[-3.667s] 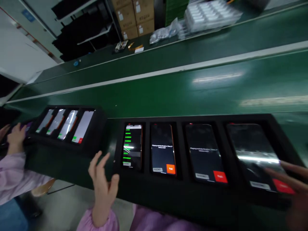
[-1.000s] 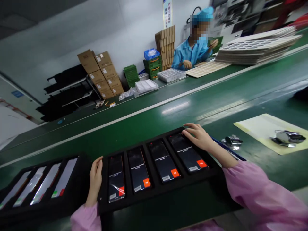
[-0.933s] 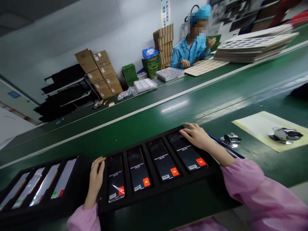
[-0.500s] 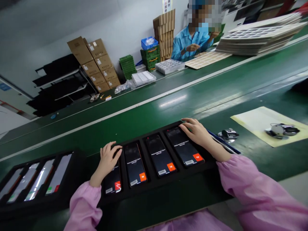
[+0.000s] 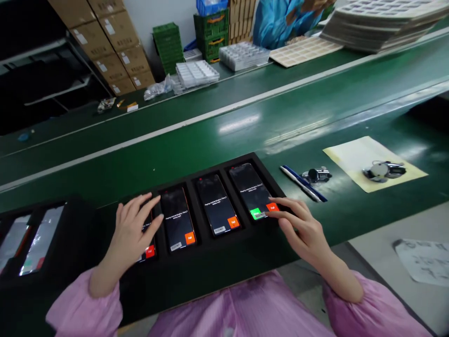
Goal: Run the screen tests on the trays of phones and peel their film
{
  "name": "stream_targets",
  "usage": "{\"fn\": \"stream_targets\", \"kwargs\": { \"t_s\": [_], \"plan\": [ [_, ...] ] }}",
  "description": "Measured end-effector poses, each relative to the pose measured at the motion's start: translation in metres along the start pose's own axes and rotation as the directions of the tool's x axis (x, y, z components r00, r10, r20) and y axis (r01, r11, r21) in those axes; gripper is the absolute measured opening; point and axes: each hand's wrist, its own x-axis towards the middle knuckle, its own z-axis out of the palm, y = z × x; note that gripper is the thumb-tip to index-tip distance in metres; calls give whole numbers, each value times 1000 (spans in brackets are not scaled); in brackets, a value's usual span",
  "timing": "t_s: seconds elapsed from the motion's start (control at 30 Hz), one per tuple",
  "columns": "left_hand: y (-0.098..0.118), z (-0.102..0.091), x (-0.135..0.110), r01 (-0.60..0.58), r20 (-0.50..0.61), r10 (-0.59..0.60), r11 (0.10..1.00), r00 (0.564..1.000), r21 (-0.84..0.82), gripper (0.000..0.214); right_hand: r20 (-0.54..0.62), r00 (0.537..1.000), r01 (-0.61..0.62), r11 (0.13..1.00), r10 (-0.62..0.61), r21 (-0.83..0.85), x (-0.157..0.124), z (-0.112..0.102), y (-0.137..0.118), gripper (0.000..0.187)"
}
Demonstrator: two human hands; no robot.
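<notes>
A black foam tray [image 5: 277, 187] lies on the green bench in front of me and holds several phones with dark screens and red buttons. My left hand [image 5: 131, 231] lies flat and spread over the leftmost phone [image 5: 149, 245], its fingers reaching toward the second phone [image 5: 177, 222]. My right hand [image 5: 300, 227] hovers at the tray's right front corner. Its fingers are stretched out and one fingertip touches the bottom of the rightmost phone [image 5: 250, 189], where a green button is lit beside the red one. Neither hand holds anything.
A second black tray [image 5: 75, 224] with lit phones sits at the far left. A blue pen [image 5: 303, 182], a small metal part [image 5: 317, 174] and a yellow sheet [image 5: 354, 154] bearing a round device [image 5: 382, 169] lie to the right. Beyond the belt a person in blue [image 5: 277, 21] works among stacked trays and cartons.
My right hand has slid from the top of the rightmost phone down to its bottom edge, where a green button now shows. My left hand has spread over the leftmost phone. The view tilted down.
</notes>
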Motion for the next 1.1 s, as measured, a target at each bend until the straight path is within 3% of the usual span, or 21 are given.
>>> {"fn": "stream_targets", "kwargs": {
  "t_s": [0.13, 0.27, 0.37, 0.5, 0.63, 0.9, 1.1],
  "plan": [
    [23, 1, -50, -144, -81, 148, 988, 986, 55, 39, 43, 999, 11, 999, -10, -30, -6, 1, -2, 31],
    [31, 25, -85, -82, -208, 107, 989, 972, 125, 38, 93, 993, 85, 988, -73, -132, -1, 7, -13, 30],
    [32, 42, -99, -42, -243, 77, 988, 967, 145, 38, 113, 979, 182, 979, -172, -87, 9, 21, -32, 31],
    [33, 52, -105, -39, -238, 80, 985, 968, 169, 39, 210, 917, 346, 938, -339, 2, 24, 48, -58, 36],
    [33, 51, -107, -41, -243, 81, 985, 967, 166, 40, 217, 921, 338, 941, -325, -27, 32, 67, -71, 36],
    [33, 45, -107, 4, -263, 13, 998, 965, 64, 32, 53, 940, 336, 942, -336, 1, 41, 58, -67, 20],
    [36, 45, -106, -20, -245, 35, 998, 969, 65, 33, 7, 953, 302, 950, -303, -76, 43, 65, -47, 23]
  ]
}}
